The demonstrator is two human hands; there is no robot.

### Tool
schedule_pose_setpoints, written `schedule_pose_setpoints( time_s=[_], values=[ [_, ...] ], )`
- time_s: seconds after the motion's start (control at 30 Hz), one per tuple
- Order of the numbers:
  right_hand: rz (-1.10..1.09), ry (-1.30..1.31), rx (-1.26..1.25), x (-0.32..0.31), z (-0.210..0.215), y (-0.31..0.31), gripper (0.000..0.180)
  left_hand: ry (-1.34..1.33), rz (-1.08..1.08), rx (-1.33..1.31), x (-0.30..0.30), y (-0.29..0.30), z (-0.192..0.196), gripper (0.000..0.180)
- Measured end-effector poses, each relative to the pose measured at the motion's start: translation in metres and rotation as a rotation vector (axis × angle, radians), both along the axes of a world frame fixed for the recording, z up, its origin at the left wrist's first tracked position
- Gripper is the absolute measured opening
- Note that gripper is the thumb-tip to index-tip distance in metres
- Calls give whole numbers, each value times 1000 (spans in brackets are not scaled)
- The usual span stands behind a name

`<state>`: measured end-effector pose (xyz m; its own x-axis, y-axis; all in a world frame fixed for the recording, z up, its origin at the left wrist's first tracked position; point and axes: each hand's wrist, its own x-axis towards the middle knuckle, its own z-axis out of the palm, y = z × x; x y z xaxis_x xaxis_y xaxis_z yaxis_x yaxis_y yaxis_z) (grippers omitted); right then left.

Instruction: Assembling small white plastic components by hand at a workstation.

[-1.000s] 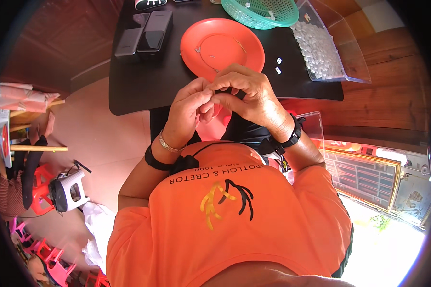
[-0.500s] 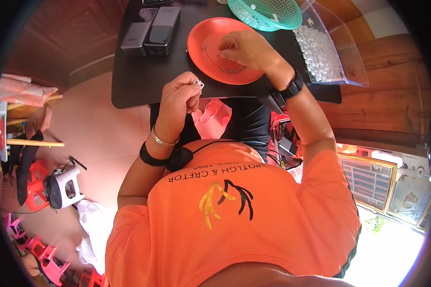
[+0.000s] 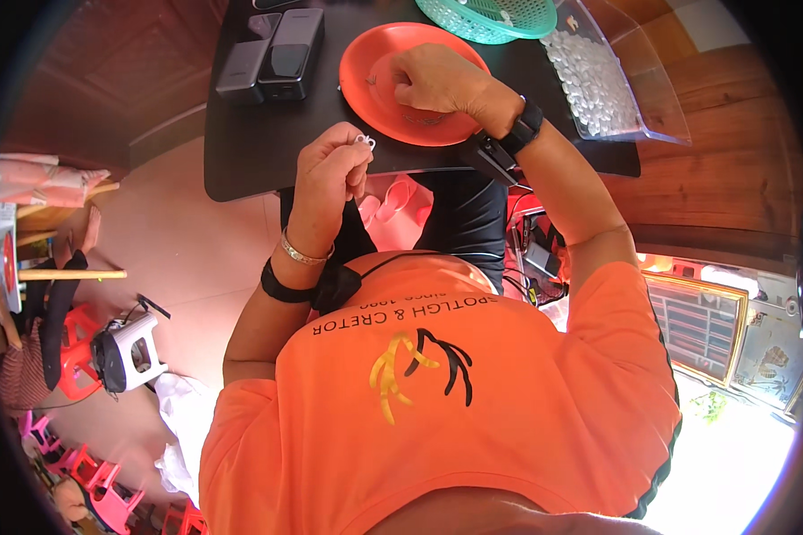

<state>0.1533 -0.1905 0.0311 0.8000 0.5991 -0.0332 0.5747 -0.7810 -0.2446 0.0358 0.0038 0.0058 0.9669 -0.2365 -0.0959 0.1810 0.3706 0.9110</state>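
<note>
My left hand (image 3: 330, 168) is closed in a pinch at the table's near edge. Between its thumb and forefinger is a small white looped piece (image 3: 366, 141), partly covered by the fingertips. Over the orange plate (image 3: 362, 46) is my right hand (image 3: 444, 82), its back turned up and its fingers curled in. What its fingertips grip, if anything, is hidden. Small thin metal bits (image 3: 419, 117) lie in the plate below my right hand, too fine to name.
A green mesh basket (image 3: 486, 25) stands behind the plate. At the right, a clear tray (image 3: 662, 107) holds many small translucent white pieces (image 3: 589, 80). Two grey box-shaped devices (image 3: 292, 55) sit on the black table (image 3: 250, 147) at the left. Another person sits at far left.
My right hand has rolled over and curled above the plate, so its fingertips, visible before, are now hidden. My left hand keeps its pinch on the white looped piece.
</note>
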Motion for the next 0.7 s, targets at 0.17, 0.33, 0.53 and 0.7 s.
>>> schedule_pose_setpoints(
  time_s=[0.17, 0.33, 0.53, 0.7],
  values=[
    [-160, 185, 536, -24, 12, -11, 14, -44, -23, -4, 0, -4, 5, 16],
    [-124, 525, 971, -67, 23, -14, 18, -81, -53, 9, -2, -14, 15, 16],
    [-190, 729, 1232, -101, 33, -13, 14, -221, -55, 132, -10, -24, 26, 18],
    [-113, 719, 1251, -105, 25, -13, 19, -265, -71, 142, -13, -29, 32, 20]
  ],
)
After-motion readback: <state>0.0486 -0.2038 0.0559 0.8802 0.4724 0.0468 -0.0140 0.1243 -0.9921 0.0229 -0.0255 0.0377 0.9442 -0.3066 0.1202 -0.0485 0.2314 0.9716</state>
